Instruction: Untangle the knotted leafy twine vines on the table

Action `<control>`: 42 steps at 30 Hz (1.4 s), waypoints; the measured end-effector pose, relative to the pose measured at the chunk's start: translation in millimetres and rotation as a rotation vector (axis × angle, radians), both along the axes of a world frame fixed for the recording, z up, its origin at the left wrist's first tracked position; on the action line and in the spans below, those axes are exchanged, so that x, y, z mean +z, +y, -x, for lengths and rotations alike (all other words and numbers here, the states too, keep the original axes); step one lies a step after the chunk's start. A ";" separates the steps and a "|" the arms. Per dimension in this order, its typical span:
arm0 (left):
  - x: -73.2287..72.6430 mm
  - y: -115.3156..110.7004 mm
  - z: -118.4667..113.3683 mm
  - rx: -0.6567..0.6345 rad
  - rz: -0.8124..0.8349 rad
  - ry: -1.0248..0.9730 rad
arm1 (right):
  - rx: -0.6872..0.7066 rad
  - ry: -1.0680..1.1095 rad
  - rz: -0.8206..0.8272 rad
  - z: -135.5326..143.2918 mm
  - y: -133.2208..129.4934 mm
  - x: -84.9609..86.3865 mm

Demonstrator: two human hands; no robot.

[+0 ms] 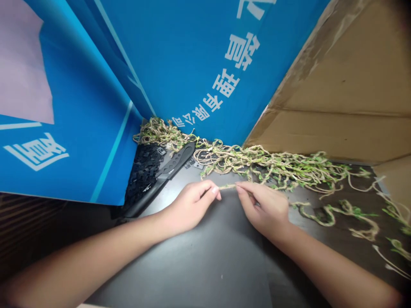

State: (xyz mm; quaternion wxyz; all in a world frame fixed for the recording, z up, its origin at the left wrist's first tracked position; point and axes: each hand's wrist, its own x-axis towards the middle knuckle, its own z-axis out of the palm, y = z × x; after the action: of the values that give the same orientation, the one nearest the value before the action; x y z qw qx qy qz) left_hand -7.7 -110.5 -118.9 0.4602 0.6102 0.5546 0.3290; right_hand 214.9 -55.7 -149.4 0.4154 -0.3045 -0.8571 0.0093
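A thin tan twine (227, 187) is stretched between my two hands, just above the grey tabletop (205, 261). My left hand (195, 203) pinches one end between thumb and fingertips. On the other side, my right hand (265, 205) has its fingers closed on the same strand. Behind them lies a tangled heap of twine with small green leaves (272, 164). A loose leafy strand (324, 216) trails over the table to the right of my right hand. What the curled fingers cover cannot be seen.
A black-handled tool (170, 171) lies left of the heap, beside small black pieces (141, 171). More leafy twine (160, 132) sits in the back corner. Blue printed panels (192, 55) stand behind and at left, and a cardboard sheet (346, 85) at right.
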 end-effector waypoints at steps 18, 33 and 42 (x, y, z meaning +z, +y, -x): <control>-12.8 -1.5 2.1 -0.160 -0.348 0.108 | 0.247 -0.350 -0.129 11.1 -25.8 5.5; -12.0 0.2 7.4 -0.336 -0.406 0.202 | 0.258 -0.188 0.129 6.8 -10.2 -4.0; -7.9 -3.8 4.9 -0.345 -0.333 0.254 | 0.267 -0.286 0.008 7.3 -10.2 -3.6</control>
State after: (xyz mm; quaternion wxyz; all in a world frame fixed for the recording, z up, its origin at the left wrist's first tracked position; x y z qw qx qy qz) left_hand -12.6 -114.3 -126.8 0.3298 0.7993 0.4338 0.2531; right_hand 207.6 -66.0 -152.9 0.2833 -0.1878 -0.9402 0.0241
